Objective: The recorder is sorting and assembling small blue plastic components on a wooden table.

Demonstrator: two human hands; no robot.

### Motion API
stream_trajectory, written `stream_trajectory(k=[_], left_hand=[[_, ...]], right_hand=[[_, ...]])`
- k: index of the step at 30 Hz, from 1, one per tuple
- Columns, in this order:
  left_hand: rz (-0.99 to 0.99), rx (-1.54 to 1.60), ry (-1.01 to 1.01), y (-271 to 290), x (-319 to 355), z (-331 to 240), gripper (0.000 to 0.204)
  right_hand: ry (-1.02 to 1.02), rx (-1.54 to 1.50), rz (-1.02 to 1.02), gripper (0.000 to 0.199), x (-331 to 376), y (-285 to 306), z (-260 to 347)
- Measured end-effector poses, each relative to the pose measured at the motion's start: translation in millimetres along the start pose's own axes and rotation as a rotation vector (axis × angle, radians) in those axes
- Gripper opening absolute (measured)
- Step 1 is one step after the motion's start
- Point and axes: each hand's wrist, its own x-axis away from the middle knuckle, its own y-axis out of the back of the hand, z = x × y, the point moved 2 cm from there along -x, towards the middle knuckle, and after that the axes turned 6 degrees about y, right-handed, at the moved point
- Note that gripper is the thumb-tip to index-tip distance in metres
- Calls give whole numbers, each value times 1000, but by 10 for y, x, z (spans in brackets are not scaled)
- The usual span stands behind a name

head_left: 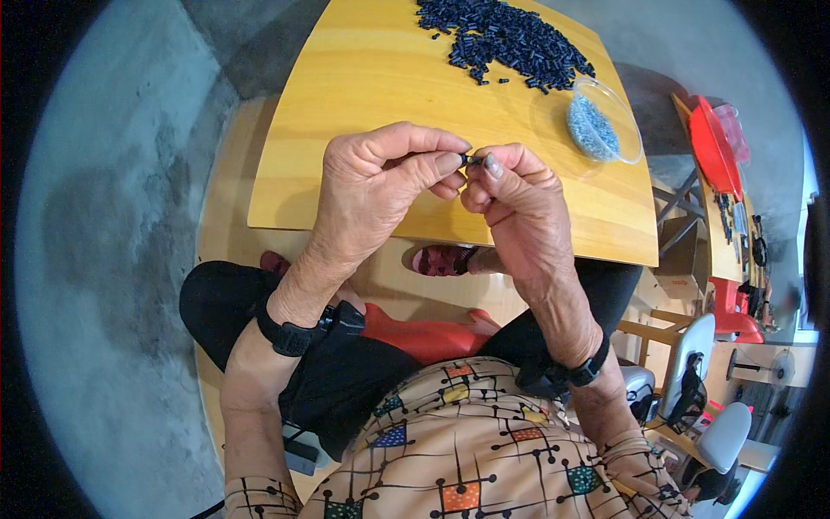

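Above the near edge of the yellow wooden table (346,78), both hands meet over its middle. Left hand (380,186): thumb and forefinger pressed together, pinching one end of a small dark tube piece (472,160). Right hand (519,203): fingertips curled inward, pinching the other end of the same piece, so the two hands touch at the fingertips. Far edge of the table: a heap of dark tube pieces (506,39), loosely scattered. Right far corner: a clear plastic bowl (624,114) holding small bluish-grey bits, just beside the heap. Each wrist carries a black band. Beyond the table's right edge, well apart, stands a red tray (711,147).
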Motion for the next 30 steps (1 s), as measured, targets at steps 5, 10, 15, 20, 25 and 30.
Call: stream_trajectory(k=[5,10,15,20,25,30], left_hand=[[-29,-50,-86,-7,24,-55,11],[-56,-78,-155,-2,59,-75,9],[-44,-117,-277,-2,79,-127,9],[-13,-111,-316,-67,82,-269,9],[-2,-170,-394,-113,84,-332,9],[-31,-158,-408,-239,106,-379,8]], right_hand=[[36,54,-17,10,14,-36,7],[35,50,27,9,21,-68,-17],[-32,-30,53,9,40,-119,25],[-88,-166,135,9,53,-138,96],[-102,-227,126,9,96,-140,139],[-82,-216,135,9,134,-122,206]])
